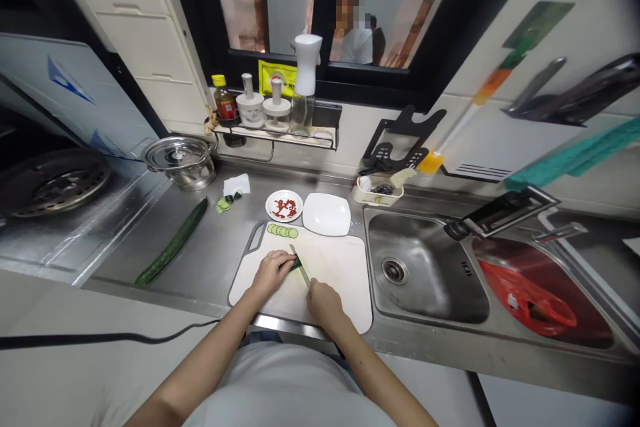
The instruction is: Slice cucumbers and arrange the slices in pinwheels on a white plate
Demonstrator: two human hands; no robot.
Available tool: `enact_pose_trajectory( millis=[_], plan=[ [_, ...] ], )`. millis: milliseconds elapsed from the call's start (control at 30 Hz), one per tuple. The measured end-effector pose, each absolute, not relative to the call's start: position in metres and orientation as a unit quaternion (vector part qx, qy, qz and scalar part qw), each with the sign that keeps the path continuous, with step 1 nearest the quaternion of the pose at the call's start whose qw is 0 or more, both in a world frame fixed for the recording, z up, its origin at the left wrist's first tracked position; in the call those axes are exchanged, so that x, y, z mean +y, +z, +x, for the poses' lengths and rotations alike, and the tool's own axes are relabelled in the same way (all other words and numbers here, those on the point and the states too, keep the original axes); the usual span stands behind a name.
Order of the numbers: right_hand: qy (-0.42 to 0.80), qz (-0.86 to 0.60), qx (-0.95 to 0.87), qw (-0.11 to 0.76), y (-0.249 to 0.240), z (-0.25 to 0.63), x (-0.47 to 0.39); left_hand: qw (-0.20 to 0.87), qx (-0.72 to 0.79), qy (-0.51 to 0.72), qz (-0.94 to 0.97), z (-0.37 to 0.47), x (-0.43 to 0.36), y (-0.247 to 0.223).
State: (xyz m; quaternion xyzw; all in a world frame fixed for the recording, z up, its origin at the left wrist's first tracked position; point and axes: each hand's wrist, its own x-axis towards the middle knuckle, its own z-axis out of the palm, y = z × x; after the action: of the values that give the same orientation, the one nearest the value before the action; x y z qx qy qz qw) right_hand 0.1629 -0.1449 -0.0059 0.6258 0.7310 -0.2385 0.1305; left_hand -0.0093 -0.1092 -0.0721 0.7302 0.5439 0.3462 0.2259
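- Short dark-green cucumber piece [297, 263], lying on a white, grey-edged rectangular cutting board [345, 280], gripped by the left hand [273, 272], fingers curled over it.
- Right hand [324, 303], closed around the handle end of a narrow steel-bladed knife [303, 273]; whether the blade touches the piece, I cannot tell.
- Long dark-green whole cucumber [175, 243] on the brushed steel counter [120, 260], left of the board.
- Row of thin, round, pale-green slices [283, 231] at the board's far left.
- Beyond, a small round white plate [270, 205] of red pieces [285, 207], beside a glossy white rectangular dish [327, 213].
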Motion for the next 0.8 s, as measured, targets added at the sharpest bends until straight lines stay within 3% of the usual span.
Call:
enact_pose_trajectory(
  millis=[800],
  plan=[
    [-0.274,0.654,0.695,0.123,0.011,0.196,-0.150,0.196,0.560,0.311,0.743,-0.010,-0.111,-0.076]
  ],
)
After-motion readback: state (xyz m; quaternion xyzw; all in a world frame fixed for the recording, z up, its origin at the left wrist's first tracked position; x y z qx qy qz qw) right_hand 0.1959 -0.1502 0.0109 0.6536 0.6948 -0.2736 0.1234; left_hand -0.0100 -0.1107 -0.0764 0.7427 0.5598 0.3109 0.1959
